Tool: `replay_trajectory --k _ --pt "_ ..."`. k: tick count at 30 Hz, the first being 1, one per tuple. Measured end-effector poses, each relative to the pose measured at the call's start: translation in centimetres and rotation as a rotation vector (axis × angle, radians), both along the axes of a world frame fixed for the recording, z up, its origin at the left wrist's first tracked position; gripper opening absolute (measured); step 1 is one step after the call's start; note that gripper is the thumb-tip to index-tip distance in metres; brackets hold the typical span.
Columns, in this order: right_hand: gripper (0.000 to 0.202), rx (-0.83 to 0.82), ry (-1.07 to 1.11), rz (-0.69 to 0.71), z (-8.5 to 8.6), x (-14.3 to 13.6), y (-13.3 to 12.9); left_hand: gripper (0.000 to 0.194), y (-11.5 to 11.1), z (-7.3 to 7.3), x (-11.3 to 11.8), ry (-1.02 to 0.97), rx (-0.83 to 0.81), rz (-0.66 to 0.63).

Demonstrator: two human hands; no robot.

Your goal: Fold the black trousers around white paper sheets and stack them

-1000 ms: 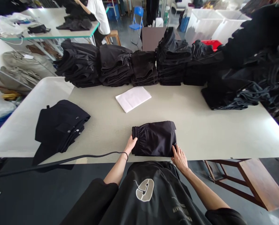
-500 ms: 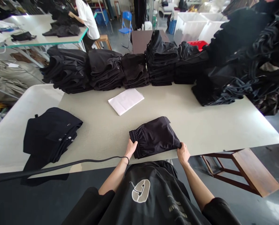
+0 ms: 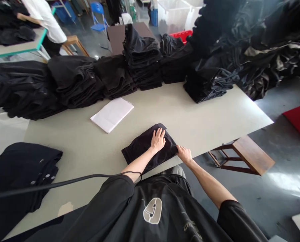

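A pair of folded black pants lies flat near the front edge of the pale table. On its upper right part my left hand rests palm down with fingers stretched out. My right hand pinches the lower right corner of the pants at the table edge. Behind them and to the left is a folded white sheet or stack of sheets, touched by neither hand. Dark folded garments with round metal buttons sit at the left of the table.
Stacks of folded black garments line the table's far side, with a lower stack to the right. A black cable runs to my left wrist. A wooden stool stands at right. A person in white works behind.
My left hand has left the waistband end and now lies flat on top of the pants. My right hand keeps the corner. The view has turned to the right.
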State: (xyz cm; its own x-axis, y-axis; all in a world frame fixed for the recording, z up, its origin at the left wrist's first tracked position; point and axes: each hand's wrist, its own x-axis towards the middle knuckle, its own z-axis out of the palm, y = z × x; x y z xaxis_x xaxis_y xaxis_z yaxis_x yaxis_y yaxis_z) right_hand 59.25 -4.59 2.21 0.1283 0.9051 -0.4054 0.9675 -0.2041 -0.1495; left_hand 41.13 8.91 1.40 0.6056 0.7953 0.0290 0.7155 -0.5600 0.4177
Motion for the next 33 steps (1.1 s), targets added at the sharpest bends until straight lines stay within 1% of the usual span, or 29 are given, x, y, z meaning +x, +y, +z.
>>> replay_trajectory --k 2,5,8,11,13,14,15,17,19,20,21,23,25,27,30,32,33 --pt "0.033 -0.002 -0.005 -0.04 0.1 0.8 -0.4 0.066 0.7 -1.5 1.4 0.012 -0.024 0.004" --pt "0.031 -0.023 -0.025 -0.145 0.0 2.1 -1.3 0.071 1.3 -3.3 2.3 0.045 -0.045 0.049" --pt "0.031 -0.053 -0.012 -0.238 -0.2 3.0 -1.7 0.075 1.7 -4.3 3.7 0.098 -0.031 0.062" --pt "0.034 -0.041 0.043 -0.306 -0.7 3.5 -1.7 0.078 1.8 -4.0 5.5 0.133 -0.032 0.057" --pt "0.04 0.024 0.106 -0.342 -1.3 3.8 -1.8 0.076 1.4 -3.4 6.7 0.161 -0.022 0.045" --pt "0.043 0.064 0.143 -0.365 -1.7 4.0 -1.9 0.074 0.9 -3.1 7.3 0.172 -0.012 0.018" --pt "0.045 0.103 0.183 -0.395 -2.1 4.1 -2.0 0.072 0.2 -2.9 7.7 0.179 -0.004 -0.029" --pt "0.047 0.169 0.271 -0.469 -3.0 4.4 -2.3 0.07 -1.7 -2.6 8.5 0.183 -0.009 -0.163" --pt "0.048 0.231 0.366 -0.555 -3.8 4.7 -2.5 0.073 -3.6 -2.7 9.1 0.19 -0.05 -0.276" --pt "0.048 0.256 0.419 -0.605 -4.1 4.9 -2.5 0.075 -4.3 -2.8 9.4 0.197 -0.077 -0.299" --pt "0.048 0.265 0.478 -0.665 -4.3 5.1 -2.6 0.078 -4.8 -3.0 9.6 0.205 -0.1 -0.303" --pt "0.048 0.233 0.622 -0.81 -4.3 5.5 -2.6 0.085 -5.3 -3.4 10.1 0.212 -0.133 -0.289" --pt "0.045 0.178 0.79 -0.937 -4.1 6.1 -2.6 0.092 -5.2 -3.8 10.7 0.218 -0.157 -0.272" --pt "0.037 0.144 0.926 -1.026 -3.7 6.5 -2.4 0.096 -5.0 -4.0 11.2 0.225 -0.179 -0.258" --pt "0.027 0.108 0.99 -1.195 -3.1 6.7 -1.9 0.098 -4.7 -4.0 11.6 0.202 -0.209 -0.23" --pt "0.022 0.074 0.983 -1.276 -2.8 6.4 -1.7 0.09 -4.6 -3.7 11.3 0.146 -0.228 -0.21" --pt "0.02 0.053 0.98 -1.284 -2.7 6.2 -1.8 0.084 -4.5 -3.6 11.1 0.108 -0.236 -0.197"
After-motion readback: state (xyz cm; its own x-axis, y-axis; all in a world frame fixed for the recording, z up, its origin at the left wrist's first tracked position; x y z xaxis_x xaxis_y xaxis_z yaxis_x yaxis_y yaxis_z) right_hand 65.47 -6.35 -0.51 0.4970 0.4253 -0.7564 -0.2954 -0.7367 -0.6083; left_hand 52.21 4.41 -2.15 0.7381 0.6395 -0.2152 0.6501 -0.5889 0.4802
